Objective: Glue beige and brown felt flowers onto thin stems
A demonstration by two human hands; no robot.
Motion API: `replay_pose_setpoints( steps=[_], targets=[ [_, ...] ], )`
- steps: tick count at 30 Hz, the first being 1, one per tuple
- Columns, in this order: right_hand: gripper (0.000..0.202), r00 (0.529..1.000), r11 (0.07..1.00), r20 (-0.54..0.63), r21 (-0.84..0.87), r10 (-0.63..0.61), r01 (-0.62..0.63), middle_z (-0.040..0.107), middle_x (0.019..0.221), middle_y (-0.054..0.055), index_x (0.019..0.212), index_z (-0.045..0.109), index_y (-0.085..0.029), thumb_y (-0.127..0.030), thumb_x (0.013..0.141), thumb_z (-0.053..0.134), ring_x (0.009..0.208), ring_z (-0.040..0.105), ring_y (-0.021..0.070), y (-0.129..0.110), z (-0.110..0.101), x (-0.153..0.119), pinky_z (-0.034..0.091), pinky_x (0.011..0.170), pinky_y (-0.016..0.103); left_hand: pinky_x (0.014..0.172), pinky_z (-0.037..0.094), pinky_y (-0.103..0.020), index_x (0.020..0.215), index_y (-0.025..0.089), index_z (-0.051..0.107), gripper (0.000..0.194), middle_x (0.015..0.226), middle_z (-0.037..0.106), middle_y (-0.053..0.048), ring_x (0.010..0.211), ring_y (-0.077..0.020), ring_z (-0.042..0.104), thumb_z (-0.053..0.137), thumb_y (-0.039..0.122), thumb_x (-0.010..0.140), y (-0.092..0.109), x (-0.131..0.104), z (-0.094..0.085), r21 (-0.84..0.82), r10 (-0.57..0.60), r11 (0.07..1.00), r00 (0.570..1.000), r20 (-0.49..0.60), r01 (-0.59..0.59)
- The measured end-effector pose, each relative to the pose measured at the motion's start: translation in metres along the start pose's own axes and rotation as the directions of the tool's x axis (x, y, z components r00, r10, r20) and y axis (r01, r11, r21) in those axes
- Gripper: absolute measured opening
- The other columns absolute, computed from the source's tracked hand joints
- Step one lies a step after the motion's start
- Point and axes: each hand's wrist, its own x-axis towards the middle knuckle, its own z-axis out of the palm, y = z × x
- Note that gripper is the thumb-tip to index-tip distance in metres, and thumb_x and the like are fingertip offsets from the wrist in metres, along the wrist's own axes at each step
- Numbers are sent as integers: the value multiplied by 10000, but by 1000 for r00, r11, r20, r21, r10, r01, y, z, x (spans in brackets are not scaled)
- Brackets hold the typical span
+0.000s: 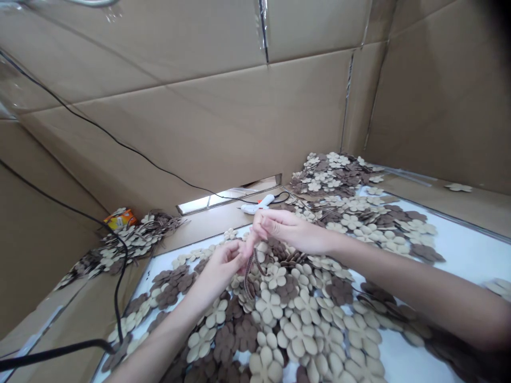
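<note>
My left hand (228, 261) and my right hand (275, 230) meet above the middle of the work surface, fingertips pinched close together. From between them hangs a narrow brown strap with pale stitching (248, 279), curving down in a loop. Both hands appear closed on this strap, though the fingers hide its upper part. Beneath them spreads a thick layer of flower-shaped cutouts, some beige (299, 332) and some brown (245, 333). Just beyond my right hand lies a white glue gun (258, 205) with an orange part.
Cardboard walls (191, 127) enclose the white surface (465, 242). More cutouts are heaped at the back right (331, 173) and along the left (131, 239), near an orange packet (120, 218). A black cable (120, 287) crosses the left side.
</note>
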Motion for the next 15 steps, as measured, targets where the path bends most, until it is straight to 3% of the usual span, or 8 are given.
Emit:
replay_pose_setpoints(
  steps=[2,4,5,7,9,10,12,15],
  targets=[
    [322,994,997,77,20,78,-79,562,662,-6,809,412,-182,-387,987,238,655,590,121,-2,-5,-1,462,674,262,549,358,-222,740,155,548,328,651,484,26,567,-106,420,609,476,768,1,-1,0,7,-2,1000,1000,13,2],
    [330,971,967,160,-210,178,-143,490,562,-40,839,479,-173,-393,980,276,526,512,103,-9,-10,-4,424,587,232,545,346,-219,745,152,547,321,647,487,24,570,-107,423,589,468,788,1,-1,-1,33,1,999,1000,3,-1],
    [334,963,910,157,-388,221,-145,491,556,-34,847,518,-171,-391,973,300,524,503,108,-13,-13,-4,410,578,231,543,341,-218,749,152,549,316,644,488,25,570,-106,422,582,463,796,1,-1,-1,45,5,999,1000,-4,-5],
    [337,965,699,76,-704,251,-126,560,619,14,848,580,-170,-379,959,341,624,560,149,-20,-14,-5,416,623,259,542,336,-217,746,150,554,307,638,498,24,569,-104,425,576,450,805,0,-1,-1,61,7,998,1000,-12,-6],
    [309,977,503,-35,-853,213,-140,643,782,75,939,608,-171,-361,949,364,815,611,217,-23,-13,-5,440,732,323,545,341,-219,741,147,556,308,632,515,20,570,-107,437,570,448,811,0,-1,0,69,2,998,1000,-10,-2],
    [303,980,462,-75,-873,182,-153,662,889,99,1051,589,-173,-357,946,371,920,608,247,-22,-11,-5,439,799,364,546,345,-221,740,147,555,311,627,519,19,569,-109,443,569,449,810,0,-1,0,73,0,997,1000,-13,1],
    [406,989,504,-87,-853,117,-134,619,1150,131,1292,436,-179,-378,941,391,1124,538,273,-19,-7,-5,377,949,439,544,349,-223,734,147,551,321,607,512,24,561,-112,450,570,460,804,1,-1,2,83,-4,997,1000,-28,6],
    [577,996,750,34,-660,80,-37,440,1392,138,1425,202,-195,-427,936,402,1288,404,227,-14,-2,-5,285,1058,418,551,360,-229,760,148,562,328,642,543,12,579,-123,467,574,474,791,1,-1,3,81,-8,997,999,-45,12]
  ],
)
